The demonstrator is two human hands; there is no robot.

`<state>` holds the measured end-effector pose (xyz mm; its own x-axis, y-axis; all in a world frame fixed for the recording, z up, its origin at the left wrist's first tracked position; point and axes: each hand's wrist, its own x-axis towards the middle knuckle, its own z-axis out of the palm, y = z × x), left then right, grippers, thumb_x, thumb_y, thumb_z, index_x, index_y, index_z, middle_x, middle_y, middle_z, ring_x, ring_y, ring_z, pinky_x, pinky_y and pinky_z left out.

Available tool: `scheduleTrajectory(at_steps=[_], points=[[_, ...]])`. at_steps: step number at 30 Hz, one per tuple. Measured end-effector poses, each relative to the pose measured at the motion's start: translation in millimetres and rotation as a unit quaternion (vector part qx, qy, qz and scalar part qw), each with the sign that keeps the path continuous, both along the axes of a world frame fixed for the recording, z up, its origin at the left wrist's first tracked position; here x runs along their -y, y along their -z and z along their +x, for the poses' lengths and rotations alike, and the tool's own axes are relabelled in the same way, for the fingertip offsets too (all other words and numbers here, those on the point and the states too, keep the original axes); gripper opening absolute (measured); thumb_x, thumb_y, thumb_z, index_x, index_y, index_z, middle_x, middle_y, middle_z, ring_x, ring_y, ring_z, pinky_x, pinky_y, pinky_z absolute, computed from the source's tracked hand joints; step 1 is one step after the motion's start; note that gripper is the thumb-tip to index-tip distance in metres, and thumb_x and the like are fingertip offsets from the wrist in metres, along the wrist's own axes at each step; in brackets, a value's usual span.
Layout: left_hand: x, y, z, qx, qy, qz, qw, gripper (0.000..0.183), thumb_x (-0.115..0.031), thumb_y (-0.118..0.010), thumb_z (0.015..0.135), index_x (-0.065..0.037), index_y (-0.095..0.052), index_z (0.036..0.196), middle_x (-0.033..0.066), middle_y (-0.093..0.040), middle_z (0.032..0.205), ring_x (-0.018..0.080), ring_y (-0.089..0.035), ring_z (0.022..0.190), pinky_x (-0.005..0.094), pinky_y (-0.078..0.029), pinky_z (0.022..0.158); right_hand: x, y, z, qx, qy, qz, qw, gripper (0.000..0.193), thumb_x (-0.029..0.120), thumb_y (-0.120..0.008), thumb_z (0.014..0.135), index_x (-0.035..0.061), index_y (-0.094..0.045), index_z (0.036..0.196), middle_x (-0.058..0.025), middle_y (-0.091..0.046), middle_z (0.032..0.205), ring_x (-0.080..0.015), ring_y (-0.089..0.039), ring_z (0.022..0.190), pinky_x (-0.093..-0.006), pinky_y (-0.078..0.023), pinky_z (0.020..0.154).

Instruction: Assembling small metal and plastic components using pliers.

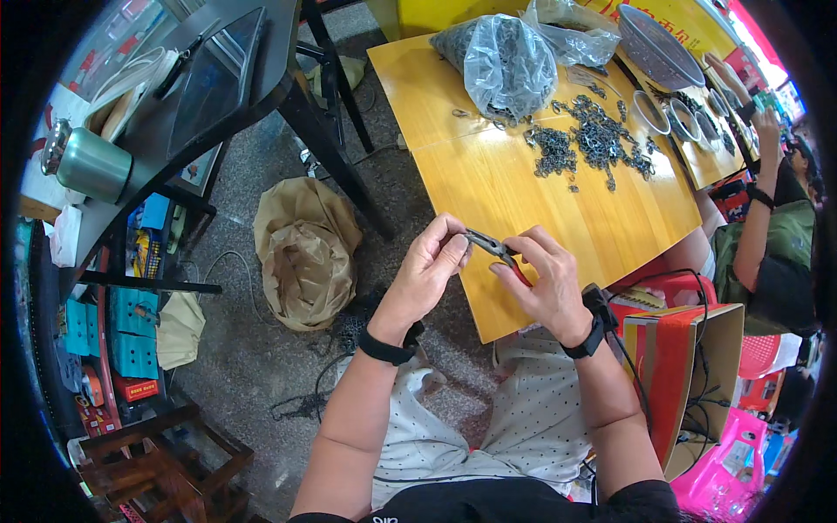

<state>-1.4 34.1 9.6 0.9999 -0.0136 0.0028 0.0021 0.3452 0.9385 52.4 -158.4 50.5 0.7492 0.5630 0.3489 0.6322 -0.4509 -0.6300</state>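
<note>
Pliers with dark metal jaws and a red handle are gripped in my right hand, over the near left edge of the wooden table. The jaws point left, toward my left hand. Thumb and fingers of that hand are pinched together at the plier tips; whatever is between them is too small to make out. Farther back on the table lies a pile of dark metal links or clasps, with a smaller heap to its left.
Behind the heaps stand a clear plastic bag of dark pieces and a grey basket. Clear bowls line the right side, near another person's arm. A brown sack sits on the floor at left; a cardboard box stands right.
</note>
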Motion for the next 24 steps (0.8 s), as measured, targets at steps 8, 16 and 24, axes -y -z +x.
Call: scheduleTrajectory(at_steps=[8,16,24], points=[[-3,-4,0,0.018,0.0,0.073,0.997,0.01,-0.017,-0.049,0.106,-0.008,-0.052,0.103,-0.0039,-0.048,0.081,0.0042,-0.039,0.069,0.0206,-0.034,0.061,6,-2,5,-0.025,-0.025,-0.022,0.999,0.026,0.015,-0.078,0.078,-0.0013,-0.068,0.096,-0.0153,-0.061,0.086,-0.0332,-0.064,0.077,-0.0388,-0.051,0.068],[-5,-4,-1,0.02,0.014,0.068,0.997,0.012,-0.018,-0.05,0.106,-0.007,-0.053,0.103,-0.0037,-0.048,0.081,0.0043,-0.04,0.071,0.0208,-0.034,0.062,7,-2,7,-0.024,-0.04,-0.012,0.999,0.028,0.016,-0.079,0.078,-0.002,-0.067,0.096,-0.0158,-0.061,0.086,-0.0337,-0.064,0.079,-0.0389,-0.051,0.069],[-8,-4,0,0.031,0.013,0.099,0.995,0.013,-0.019,-0.051,0.106,-0.007,-0.052,0.102,-0.0035,-0.048,0.082,0.0046,-0.04,0.071,0.0206,-0.034,0.062,11,-1,10,-0.057,-0.055,-0.012,0.997,0.028,0.016,-0.079,0.078,-0.0024,-0.067,0.096,-0.0159,-0.061,0.085,-0.0334,-0.063,0.076,-0.0387,-0.051,0.069]])
